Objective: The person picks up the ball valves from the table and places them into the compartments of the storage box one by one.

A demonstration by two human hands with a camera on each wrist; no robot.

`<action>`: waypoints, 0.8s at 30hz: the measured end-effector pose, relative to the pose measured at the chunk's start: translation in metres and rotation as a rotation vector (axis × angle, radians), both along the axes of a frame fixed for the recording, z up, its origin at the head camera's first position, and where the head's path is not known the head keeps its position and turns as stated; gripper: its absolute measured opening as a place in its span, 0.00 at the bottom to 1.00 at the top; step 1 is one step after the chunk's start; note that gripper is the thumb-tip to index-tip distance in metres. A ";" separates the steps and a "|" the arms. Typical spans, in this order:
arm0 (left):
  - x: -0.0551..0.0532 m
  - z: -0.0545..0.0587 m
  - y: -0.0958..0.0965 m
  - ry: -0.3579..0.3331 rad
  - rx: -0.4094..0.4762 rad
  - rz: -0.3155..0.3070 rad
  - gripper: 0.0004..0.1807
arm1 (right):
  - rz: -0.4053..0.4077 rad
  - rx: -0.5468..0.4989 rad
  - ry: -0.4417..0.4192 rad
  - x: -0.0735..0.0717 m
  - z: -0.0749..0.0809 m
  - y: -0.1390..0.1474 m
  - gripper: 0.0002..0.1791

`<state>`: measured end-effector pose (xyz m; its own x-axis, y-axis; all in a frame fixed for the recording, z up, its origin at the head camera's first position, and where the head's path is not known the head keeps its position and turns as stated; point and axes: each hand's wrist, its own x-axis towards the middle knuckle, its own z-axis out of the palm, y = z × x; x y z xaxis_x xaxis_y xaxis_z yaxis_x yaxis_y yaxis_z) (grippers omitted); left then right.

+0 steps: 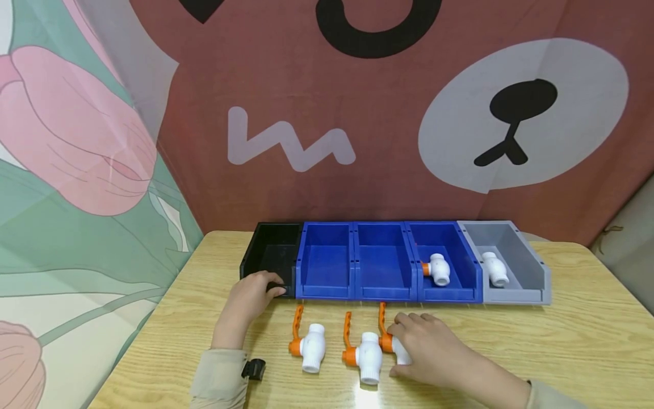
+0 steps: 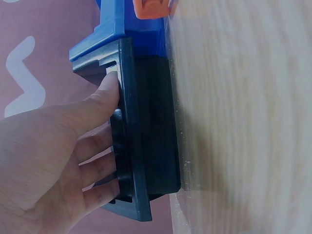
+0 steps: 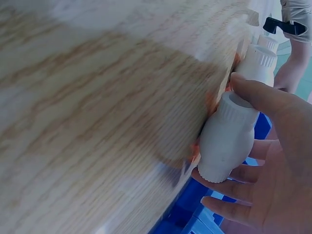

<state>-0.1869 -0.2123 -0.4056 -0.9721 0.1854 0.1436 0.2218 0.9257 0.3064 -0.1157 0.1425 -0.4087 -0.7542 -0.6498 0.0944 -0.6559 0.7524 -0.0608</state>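
My left hand is at the front edge of the black bin. In the left wrist view, the thumb lies on the bin's rim and the other fingers reach behind it. My right hand holds a white ball valve with an orange handle, low over the wooden table. Its thumb is at one end of the valve body and a finger at the other; the palm hides part of it in the head view. Two similar valves lie to its left, one in the middle and one farther left.
Three blue bins and a grey bin stand in a row beside the black one. One valve lies in the right blue bin, another in the grey bin. A printed cloth hangs behind the table.
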 end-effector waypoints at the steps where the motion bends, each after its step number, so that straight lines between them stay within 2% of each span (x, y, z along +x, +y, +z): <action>1: 0.000 0.000 0.000 0.000 0.000 0.001 0.08 | 0.001 -0.001 0.002 0.000 0.000 0.000 0.35; 24: 0.001 0.003 0.002 -0.013 0.005 0.013 0.08 | 0.040 0.037 0.008 0.004 0.007 0.003 0.33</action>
